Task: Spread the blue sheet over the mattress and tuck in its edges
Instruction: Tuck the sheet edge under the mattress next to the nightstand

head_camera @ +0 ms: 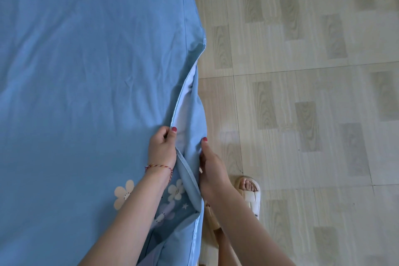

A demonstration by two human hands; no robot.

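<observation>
Blue cotton sheet printed with stars and flowers, covering the bed from 9 to 12 o'clock

Left hand pinches its hem up off the white mattress; right hand grips the hanging edge at 5 o'clock, above the wood-patterned tile floor

Single head-worn view, steeply downward and close over the bed edge and tiled floor.

The sheet lies over the mattress at left, floor at right. At the mattress's right edge, the left hand sits on top, the right hand beside it.
</observation>
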